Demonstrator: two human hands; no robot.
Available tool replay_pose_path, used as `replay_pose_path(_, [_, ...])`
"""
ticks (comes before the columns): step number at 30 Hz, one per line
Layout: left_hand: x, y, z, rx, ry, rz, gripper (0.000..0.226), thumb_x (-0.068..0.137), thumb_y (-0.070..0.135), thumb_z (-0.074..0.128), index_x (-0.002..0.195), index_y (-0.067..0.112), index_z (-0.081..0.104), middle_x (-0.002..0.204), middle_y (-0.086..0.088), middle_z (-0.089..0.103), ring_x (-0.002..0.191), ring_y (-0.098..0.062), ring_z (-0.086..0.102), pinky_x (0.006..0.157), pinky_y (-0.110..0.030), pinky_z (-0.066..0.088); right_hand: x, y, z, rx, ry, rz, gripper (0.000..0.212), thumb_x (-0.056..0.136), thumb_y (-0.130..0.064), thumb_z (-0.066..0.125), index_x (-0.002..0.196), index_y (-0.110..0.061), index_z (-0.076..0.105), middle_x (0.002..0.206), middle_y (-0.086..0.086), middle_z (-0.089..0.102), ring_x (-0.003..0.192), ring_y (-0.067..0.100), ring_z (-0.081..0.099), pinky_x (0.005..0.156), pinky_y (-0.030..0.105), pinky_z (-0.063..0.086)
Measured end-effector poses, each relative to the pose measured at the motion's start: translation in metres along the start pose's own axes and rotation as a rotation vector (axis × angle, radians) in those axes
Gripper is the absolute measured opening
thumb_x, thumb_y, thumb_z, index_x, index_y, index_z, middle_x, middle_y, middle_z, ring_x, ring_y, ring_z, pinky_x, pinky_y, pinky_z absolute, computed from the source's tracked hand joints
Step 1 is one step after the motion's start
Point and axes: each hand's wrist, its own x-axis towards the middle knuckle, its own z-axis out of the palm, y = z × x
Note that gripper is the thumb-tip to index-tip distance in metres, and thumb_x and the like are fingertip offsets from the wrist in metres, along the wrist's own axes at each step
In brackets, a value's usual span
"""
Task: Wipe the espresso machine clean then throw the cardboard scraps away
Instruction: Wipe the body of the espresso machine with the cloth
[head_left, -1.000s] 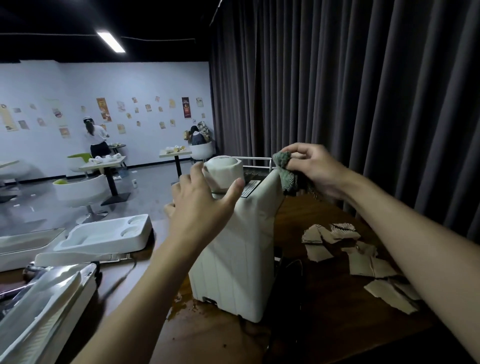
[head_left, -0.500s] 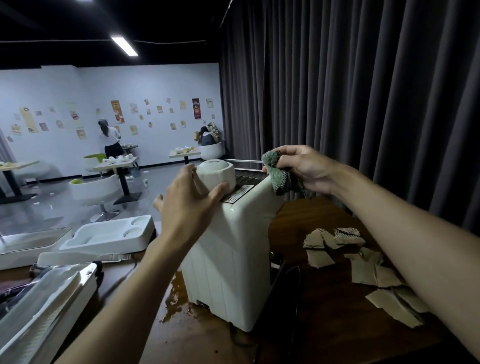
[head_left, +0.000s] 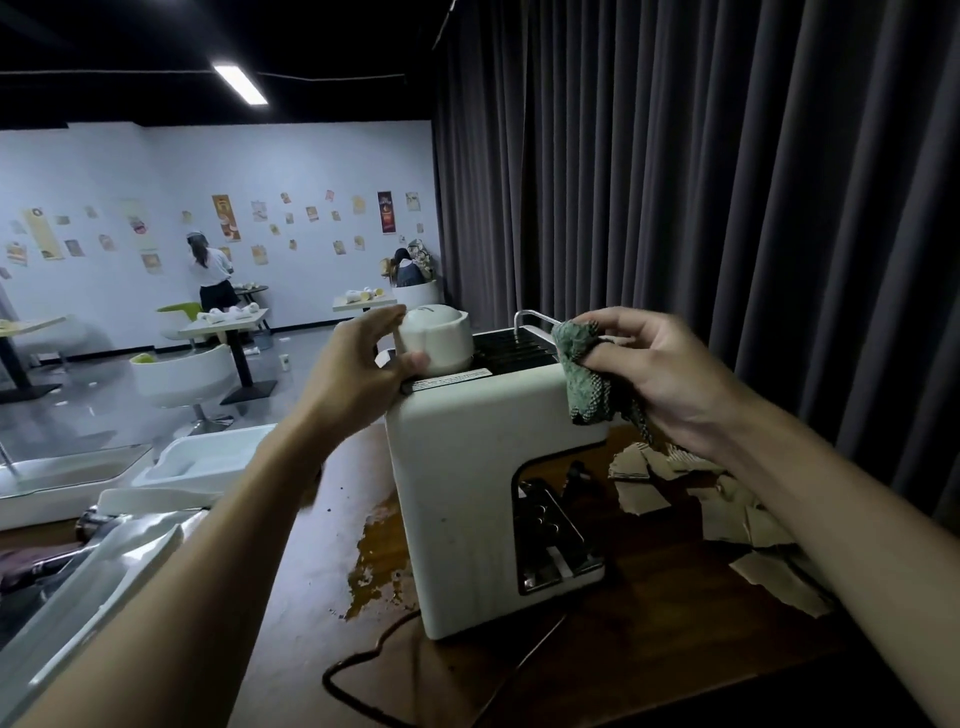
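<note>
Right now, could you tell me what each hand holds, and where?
The left hand grips the side of the round white knob atop the espresso machine; the right hand pinches the green cloth by its bunched top.

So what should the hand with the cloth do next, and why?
Probably sweep the green cloth down the white side of the espresso machine. The right hand holds it bunched at the machine's top right corner, and the left hand grips the white knob on top, which seems to steady the body. The cardboard scraps on the table can wait.
</note>
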Motion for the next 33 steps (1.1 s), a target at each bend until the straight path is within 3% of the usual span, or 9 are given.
replay_pose_path(3, [-0.018, 0.001, -0.001, 0.084, 0.075, 0.062, 0.05, 0.089, 0.025, 0.073, 0.136, 0.023, 0.055, 0.139, -0.002, 0.054, 0.124, -0.017, 0.054, 0.094, -0.034, 0.047, -0.009, 0.007, 0.009, -0.061, 0.102, -0.068, 0.026, 0.089, 0.003, 0.061, 0.1, -0.017, 0.072, 0.092, 0.005, 0.073, 0.085, 0.015, 0.07, 0.074, 0.03, 0.059])
replay_pose_path(7, [-0.039, -0.006, -0.005, 0.062, -0.054, 0.136, 0.041, 0.09, 0.041, 0.064, 0.128, 0.028, 0.06, 0.137, 0.004, 0.046, 0.122, -0.013, 0.051, 0.099, -0.035, 0.048, -0.018, 0.032, 0.012, -0.48, 0.457, -0.321, 0.028, 0.087, -0.005, 0.068, 0.11, -0.02, 0.071, 0.115, 0.0, 0.053, 0.1, -0.001, 0.056, 0.092, 0.017, 0.05])
replay_pose_path(11, [-0.047, -0.014, -0.007, 0.01, -0.121, 0.133, 0.039, 0.088, 0.052, 0.052, 0.113, 0.029, 0.071, 0.127, 0.008, 0.055, 0.12, -0.008, 0.053, 0.102, -0.042, 0.05, -0.022, 0.06, 0.022, -0.672, 0.628, -0.369, 0.031, 0.087, -0.011, 0.069, 0.118, -0.015, 0.068, 0.113, -0.002, 0.041, 0.1, -0.024, 0.039, 0.089, 0.001, 0.039])
replay_pose_path(15, [-0.048, -0.023, -0.004, -0.025, -0.127, 0.152, 0.037, 0.09, 0.053, 0.048, 0.114, 0.034, 0.069, 0.124, 0.012, 0.056, 0.119, -0.004, 0.052, 0.1, -0.04, 0.05, -0.025, 0.07, 0.038, -0.625, 0.726, -0.394, 0.034, 0.092, -0.027, 0.065, 0.119, -0.007, 0.067, 0.112, -0.002, 0.041, 0.096, -0.006, 0.042, 0.086, -0.001, 0.035])
replay_pose_path(20, [-0.045, -0.03, -0.004, -0.053, -0.138, 0.179, 0.033, 0.093, 0.05, 0.051, 0.116, 0.034, 0.07, 0.122, 0.013, 0.058, 0.118, -0.003, 0.053, 0.097, -0.036, 0.048, -0.023, 0.077, 0.055, -0.648, 0.79, -0.453, 0.026, 0.092, -0.016, 0.065, 0.115, -0.004, 0.069, 0.114, 0.0, 0.043, 0.104, 0.011, 0.048, 0.091, 0.012, 0.044])
replay_pose_path(25, [-0.042, -0.034, -0.001, -0.06, -0.138, 0.19, 0.029, 0.092, 0.052, 0.051, 0.112, 0.04, 0.068, 0.119, 0.015, 0.056, 0.118, -0.002, 0.052, 0.096, -0.034, 0.048, -0.021, 0.08, 0.06, -0.637, 0.856, -0.457, 0.026, 0.088, -0.004, 0.066, 0.114, -0.005, 0.07, 0.112, 0.001, 0.046, 0.099, -0.004, 0.041, 0.086, 0.0, 0.036])
replay_pose_path(28, [-0.041, -0.036, -0.001, -0.07, -0.142, 0.2, 0.029, 0.092, 0.053, 0.051, 0.111, 0.04, 0.068, 0.119, 0.017, 0.056, 0.118, -0.002, 0.052, 0.097, -0.034, 0.047, -0.022, 0.082, 0.065, -0.667, 0.842, -0.457, 0.029, 0.087, -0.003, 0.065, 0.116, -0.008, 0.068, 0.114, 0.002, 0.048, 0.101, -0.004, 0.041, 0.087, 0.001, 0.036])
replay_pose_path(33, [-0.039, -0.041, -0.001, -0.068, -0.138, 0.22, 0.024, 0.093, 0.054, 0.052, 0.11, 0.045, 0.067, 0.118, 0.02, 0.055, 0.118, -0.004, 0.053, 0.098, -0.042, 0.05, -0.024, 0.081, 0.073, -0.547, 0.802, -0.417, 0.042, 0.093, -0.035, 0.053, 0.119, -0.006, 0.067, 0.119, 0.001, 0.044, 0.107, 0.002, 0.045, 0.093, 0.013, 0.041])
